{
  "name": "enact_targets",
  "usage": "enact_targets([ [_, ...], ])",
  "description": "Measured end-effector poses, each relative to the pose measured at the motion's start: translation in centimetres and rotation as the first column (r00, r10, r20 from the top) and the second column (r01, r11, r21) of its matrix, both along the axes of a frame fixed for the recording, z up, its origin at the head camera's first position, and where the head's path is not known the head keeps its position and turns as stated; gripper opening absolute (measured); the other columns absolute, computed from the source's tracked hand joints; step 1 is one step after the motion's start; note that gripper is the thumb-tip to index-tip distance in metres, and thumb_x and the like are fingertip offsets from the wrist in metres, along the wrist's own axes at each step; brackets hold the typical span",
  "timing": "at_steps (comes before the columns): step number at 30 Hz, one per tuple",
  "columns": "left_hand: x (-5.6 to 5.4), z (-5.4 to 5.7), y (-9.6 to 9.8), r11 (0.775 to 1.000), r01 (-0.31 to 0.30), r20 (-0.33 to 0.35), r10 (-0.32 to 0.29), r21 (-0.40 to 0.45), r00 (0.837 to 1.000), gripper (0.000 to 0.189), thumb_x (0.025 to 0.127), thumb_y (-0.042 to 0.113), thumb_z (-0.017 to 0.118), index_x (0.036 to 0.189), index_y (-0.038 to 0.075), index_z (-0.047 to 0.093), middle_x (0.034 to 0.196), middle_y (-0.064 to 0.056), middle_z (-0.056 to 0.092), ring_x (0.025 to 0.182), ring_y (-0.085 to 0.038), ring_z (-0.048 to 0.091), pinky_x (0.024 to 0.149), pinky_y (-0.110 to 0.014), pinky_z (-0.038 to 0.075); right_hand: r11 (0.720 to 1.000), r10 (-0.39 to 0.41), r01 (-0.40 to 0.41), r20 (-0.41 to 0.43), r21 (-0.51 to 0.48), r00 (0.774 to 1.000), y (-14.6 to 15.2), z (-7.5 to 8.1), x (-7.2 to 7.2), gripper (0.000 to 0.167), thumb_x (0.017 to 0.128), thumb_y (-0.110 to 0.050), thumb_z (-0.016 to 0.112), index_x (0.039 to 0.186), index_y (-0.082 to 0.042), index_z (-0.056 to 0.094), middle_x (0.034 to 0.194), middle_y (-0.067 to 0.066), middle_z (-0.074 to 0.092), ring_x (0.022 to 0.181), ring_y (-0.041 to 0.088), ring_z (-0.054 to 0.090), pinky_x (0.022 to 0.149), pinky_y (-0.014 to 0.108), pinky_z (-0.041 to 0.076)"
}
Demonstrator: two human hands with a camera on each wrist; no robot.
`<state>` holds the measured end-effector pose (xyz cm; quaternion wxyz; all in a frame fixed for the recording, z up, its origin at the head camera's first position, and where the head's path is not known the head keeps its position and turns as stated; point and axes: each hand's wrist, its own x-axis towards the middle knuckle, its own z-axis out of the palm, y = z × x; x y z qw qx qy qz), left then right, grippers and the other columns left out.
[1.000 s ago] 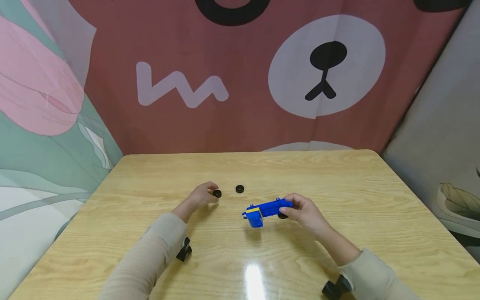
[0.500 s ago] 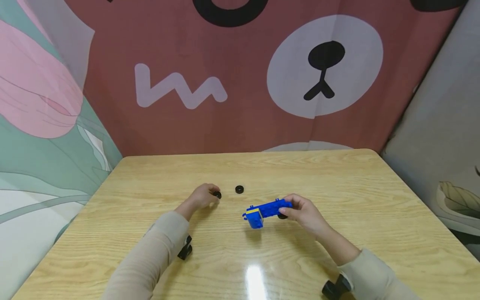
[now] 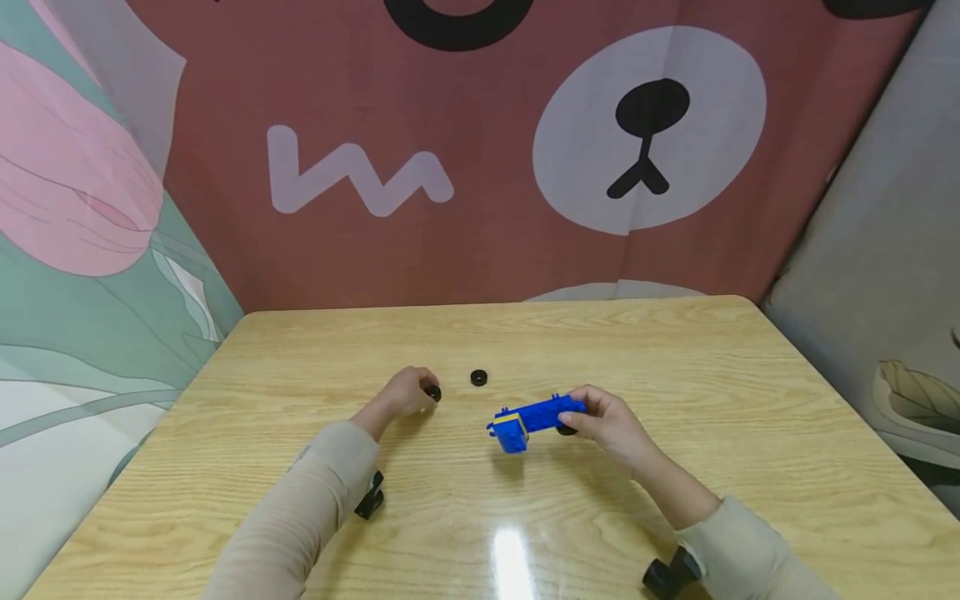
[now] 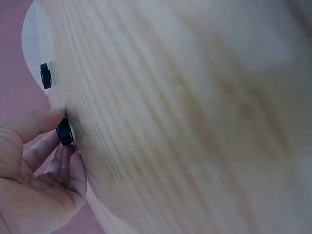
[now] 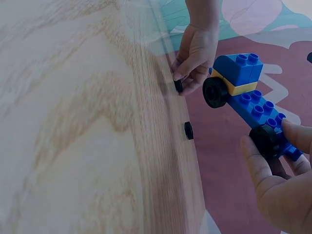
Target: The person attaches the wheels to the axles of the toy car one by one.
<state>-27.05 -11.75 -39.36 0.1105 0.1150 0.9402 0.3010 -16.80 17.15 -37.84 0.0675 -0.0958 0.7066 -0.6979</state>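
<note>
My left hand [image 3: 406, 392] pinches a small black wheel [image 4: 64, 130] between thumb and fingers, at or just above the tabletop. A second black wheel [image 3: 478, 378] lies to its right, touched by neither hand. In my right hand [image 5: 287, 180] is a toy car [image 5: 256, 105] built of blue studded blocks with a yellow layer under the cab. Thumb and fingers grip its rear end, around a black wheel [image 5: 264, 141] fitted there. Another black wheel [image 5: 215, 92] sits under the cab. The car hangs above the table, and its far side is hidden in the right wrist view.
Both hands work over a light wood table [image 3: 300, 350]. Behind it hangs a brown cloth [image 3: 487, 258] with a bear print, close to the back edge. A dark wrist device [image 3: 370, 496] sits under the left sleeve, another [image 3: 672, 573] by the right.
My left fingers have shifted slightly on the wheel, which now sits a little lower in the head view. The toy car and my right hand are almost unmoved.
</note>
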Motion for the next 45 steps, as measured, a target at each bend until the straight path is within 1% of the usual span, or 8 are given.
enact_targets([
  [4, 0.2, 0.0, -0.1, 1.000, 0.001, 0.011, -0.001, 0.012, 1.000, 0.026, 0.073, 0.003, 0.065, 0.098, 0.001, 0.057, 0.091, -0.008, 0.053, 0.084, -0.022, 0.049, 0.076, -0.035, 0.042, 1.000, 0.007, -0.007, 0.003, -0.009, 1.000, -0.2, -0.1, -0.1, 0.023, 0.081, -0.003, 0.057, 0.097, 0.011, 0.048, 0.084, 0.001, 0.057, 0.074, 0.014, 0.058, 0.070, 0.029, 0.048],
  [10, 0.6, 0.3, -0.5, 0.991, -0.046, 0.072, 0.037, 0.124, 0.997, 0.027, 0.076, 0.006, 0.063, 0.101, 0.002, 0.054, 0.096, -0.009, 0.054, 0.090, -0.024, 0.050, 0.076, -0.037, 0.042, 1.000, 0.005, -0.005, 0.012, 0.005, 1.000, -0.4, -0.3, -0.2, 0.023, 0.081, -0.002, 0.057, 0.098, 0.011, 0.048, 0.084, 0.001, 0.057, 0.074, 0.013, 0.058, 0.071, 0.032, 0.048],
  [14, 0.9, 0.6, -0.7, 0.981, -0.056, 0.076, 0.042, 0.184, 0.996, 0.028, 0.076, 0.006, 0.063, 0.102, 0.002, 0.053, 0.099, -0.010, 0.053, 0.092, -0.024, 0.050, 0.077, -0.037, 0.042, 1.000, -0.006, 0.006, 0.023, 0.010, 1.000, -0.5, -0.3, -0.3, 0.022, 0.082, -0.002, 0.056, 0.098, 0.010, 0.048, 0.084, 0.003, 0.056, 0.075, 0.015, 0.059, 0.074, 0.037, 0.047],
  [18, 1.4, 0.8, -0.7, 0.969, -0.056, 0.062, 0.042, 0.243, 0.997, 0.027, 0.076, 0.004, 0.063, 0.102, 0.003, 0.054, 0.101, -0.010, 0.054, 0.091, -0.022, 0.052, 0.076, -0.036, 0.043, 1.000, -0.004, 0.004, 0.026, -0.006, 1.000, -0.7, -0.2, -0.3, 0.022, 0.082, -0.001, 0.056, 0.098, 0.011, 0.048, 0.084, 0.004, 0.056, 0.075, 0.016, 0.059, 0.074, 0.034, 0.048],
  [25, 2.7, 1.8, 0.0, 0.941, -0.009, 0.029, -0.001, 0.338, 1.000, 0.029, 0.076, 0.000, 0.062, 0.104, 0.002, 0.054, 0.099, -0.011, 0.056, 0.090, -0.023, 0.054, 0.072, -0.032, 0.046, 1.000, -0.003, 0.003, 0.013, 0.021, 1.000, -0.8, 0.2, -0.1, 0.024, 0.082, -0.002, 0.056, 0.100, 0.012, 0.047, 0.085, 0.003, 0.056, 0.076, 0.013, 0.058, 0.073, 0.034, 0.048],
  [35, 4.4, 3.0, 1.4, 0.927, 0.044, 0.034, -0.062, 0.373, 0.998, 0.032, 0.077, 0.002, 0.062, 0.108, 0.001, 0.053, 0.099, -0.008, 0.057, 0.088, -0.020, 0.054, 0.071, -0.030, 0.047, 1.000, 0.019, -0.019, 0.004, 0.012, 1.000, -0.9, 0.0, -0.1, 0.026, 0.082, -0.001, 0.056, 0.100, 0.014, 0.045, 0.085, 0.004, 0.055, 0.077, 0.014, 0.057, 0.073, 0.036, 0.047],
  [41, 5.2, 3.6, 2.3, 0.905, 0.118, 0.004, -0.131, 0.408, 0.991, 0.032, 0.076, 0.000, 0.062, 0.108, 0.000, 0.053, 0.099, -0.010, 0.057, 0.087, -0.021, 0.055, 0.068, -0.028, 0.048, 1.000, 0.017, -0.016, -0.014, 0.019, 1.000, -0.9, -0.4, -0.2, 0.026, 0.082, -0.001, 0.056, 0.101, 0.013, 0.046, 0.086, 0.002, 0.056, 0.076, 0.013, 0.057, 0.071, 0.033, 0.048],
  [45, 5.6, 3.9, 2.9, 0.900, 0.165, -0.017, -0.173, 0.405, 0.985, 0.032, 0.076, 0.001, 0.062, 0.107, 0.001, 0.054, 0.100, -0.010, 0.056, 0.088, -0.022, 0.055, 0.068, -0.028, 0.048, 0.999, 0.015, -0.014, -0.019, 0.041, 1.000, -0.9, -0.5, -0.2, 0.026, 0.081, -0.003, 0.057, 0.100, 0.012, 0.047, 0.083, 0.000, 0.056, 0.074, 0.012, 0.056, 0.068, 0.033, 0.048],
])
